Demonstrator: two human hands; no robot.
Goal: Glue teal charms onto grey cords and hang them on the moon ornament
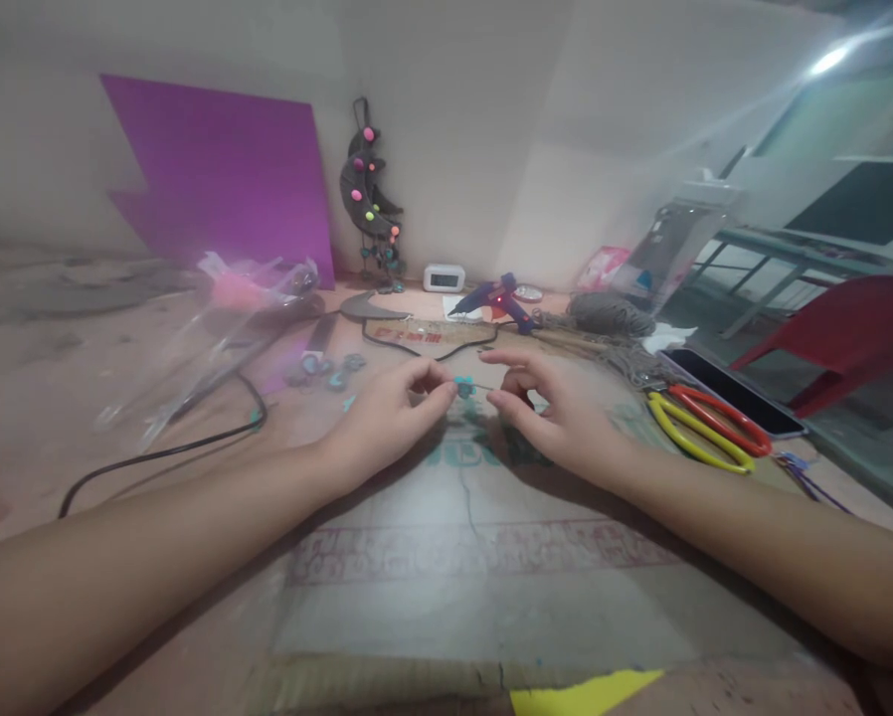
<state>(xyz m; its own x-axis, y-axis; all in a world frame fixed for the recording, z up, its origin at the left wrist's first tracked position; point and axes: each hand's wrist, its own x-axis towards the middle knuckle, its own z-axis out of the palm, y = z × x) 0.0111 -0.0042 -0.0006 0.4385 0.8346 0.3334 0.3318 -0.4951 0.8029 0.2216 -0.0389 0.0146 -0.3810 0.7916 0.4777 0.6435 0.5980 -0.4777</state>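
seen from my head camera, my left hand [413, 401] pinches a small teal piece [465, 388] between thumb and forefinger, the tips closed on its edge. the piece sits in the gap between my two hands, just above the printed sheet [453, 607] on the worktable. from it a thin grey strand [482, 387] runs straight across to my right hand [543, 406], where thumb and a curled finger close on it while the forefinger stands lifted clear. loose teal-and-grey pieces [331, 370] lie near my left wrist. behind my hands are a blue glue gun [500, 299] and a white digital clock [445, 278]; to the right, grey yarn [611, 314] and an orange-and-yellow-handled tool [707, 434] beside a phone [737, 393].
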